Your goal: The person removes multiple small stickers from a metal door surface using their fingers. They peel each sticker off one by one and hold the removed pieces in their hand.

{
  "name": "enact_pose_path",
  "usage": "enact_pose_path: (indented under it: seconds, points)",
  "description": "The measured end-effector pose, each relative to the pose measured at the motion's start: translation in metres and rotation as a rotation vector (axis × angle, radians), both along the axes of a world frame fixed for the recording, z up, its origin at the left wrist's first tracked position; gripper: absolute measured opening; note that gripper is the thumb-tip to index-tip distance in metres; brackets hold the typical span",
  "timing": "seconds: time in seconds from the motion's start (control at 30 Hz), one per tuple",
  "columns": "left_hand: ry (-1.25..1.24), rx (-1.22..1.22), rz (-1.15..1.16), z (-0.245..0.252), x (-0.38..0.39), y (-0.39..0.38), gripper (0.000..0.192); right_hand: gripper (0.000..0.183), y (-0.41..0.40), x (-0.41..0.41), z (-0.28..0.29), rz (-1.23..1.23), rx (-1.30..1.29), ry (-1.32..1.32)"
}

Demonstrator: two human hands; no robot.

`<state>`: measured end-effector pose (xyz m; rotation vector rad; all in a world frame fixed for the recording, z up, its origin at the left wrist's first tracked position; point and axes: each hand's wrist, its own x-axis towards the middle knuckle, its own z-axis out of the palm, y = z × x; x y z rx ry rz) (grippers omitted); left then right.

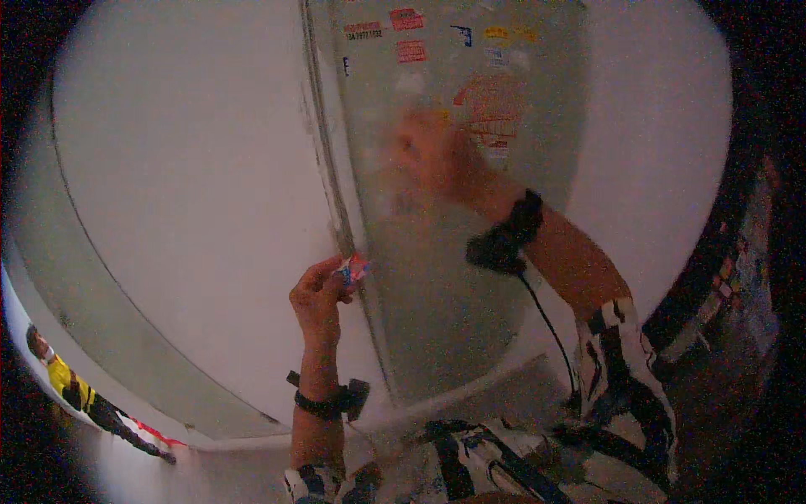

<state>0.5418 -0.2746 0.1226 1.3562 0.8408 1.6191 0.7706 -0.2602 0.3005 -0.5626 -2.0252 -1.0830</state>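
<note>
My left hand (319, 285) pinches a small crumpled scrap (355, 269), red, blue and white, perhaps a peeled sticker or wrapper. It is at the seam between the white wall (201, 189) and a grey-green door-like panel (441, 315). Higher up and to the right, my right hand (434, 151) is blurred in front of that panel. Its fingers are bent, and whether they hold anything is not clear. Around it on the panel are red stickers (411, 51), yellow stickers (496, 33) and a large faded orange-red patch of print (494, 107). Several bear writing.
A dark vertical trim strip (324, 138) runs beside the panel. Black straps with small devices circle both wrists; a cable (554, 321) hangs from the right device (500, 249). A person in a yellow top (66, 381) is at the far left. Light is dim.
</note>
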Motion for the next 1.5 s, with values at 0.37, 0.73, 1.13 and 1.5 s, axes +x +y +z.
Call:
enact_pose_path:
  seconds: [0.37, 0.73, 1.13, 1.5]
  points:
    - [0.379, 0.082, 0.041, -0.003, 0.013, 0.02, 0.043, 0.012, 0.049, 0.006, 0.081, -0.039, 0.196, 0.346]
    - [0.322, 0.115, 0.011, 0.001, 0.02, 0.025, 0.033, 0.018, 0.059, 0.008, 0.086, -0.209, 0.22, 0.329]
    - [0.217, 0.131, -0.053, 0.018, 0.025, 0.02, 0.029, 0.013, 0.065, 0.014, 0.091, -0.039, 0.15, 0.508]
    - [0.197, 0.049, -0.02, 0.007, 0.036, 0.032, 0.027, 0.018, 0.074, 0.039, 0.085, -0.003, 0.085, 0.37]
